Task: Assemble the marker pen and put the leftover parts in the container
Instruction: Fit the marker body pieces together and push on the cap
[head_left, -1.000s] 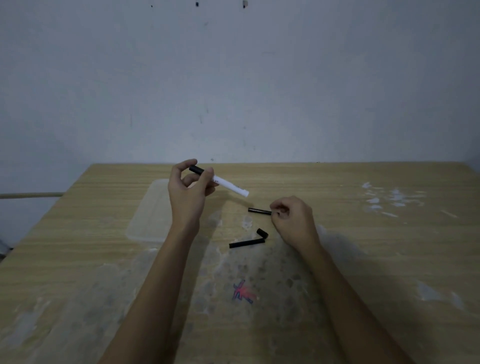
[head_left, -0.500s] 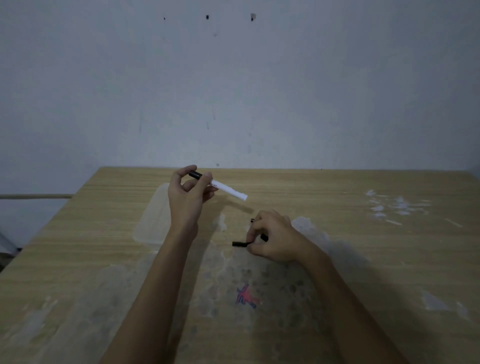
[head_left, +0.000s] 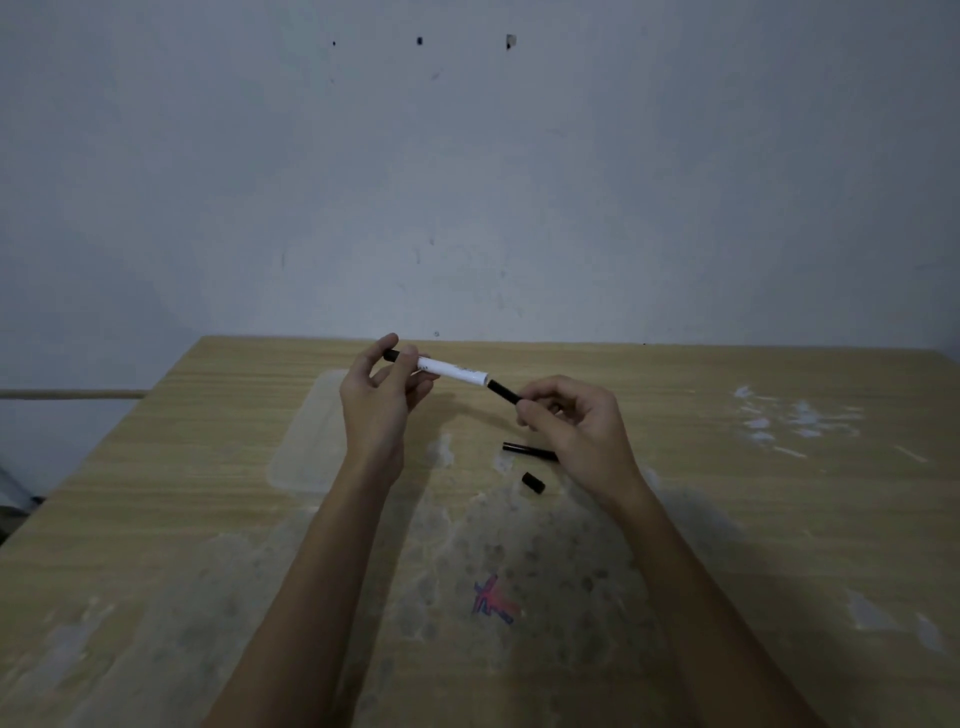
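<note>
Dim room, bare grey wall, worn wood table with white scuffs and a red-blue scribble near centre. Clear flat container lies far left, apart from the parts and with nothing visible in it.

What just changed: right hand has come up off the table with a black rod pinched in its fingertips, and the rod's far end now meets the open end of the white barrel. Left hand holds the barrel off the table, closed on its left end between thumb and fingers, tilted down to the right. Light is poor, so I can't tell if the rod is already inside the barrel or just touching the mouth.

Meaning: looks like the insert step is under way; pen is not yet complete.

Versus half a second ago: the right hand was down on the table over the black parts, and the barrel end was bare. A second ago three black pieces lay there. Now two remain: a long stick just beside the right wrist, and a short cap nearer to me. Barrel pose is nearly unchanged.

Nothing has gone to the container so far.
</note>
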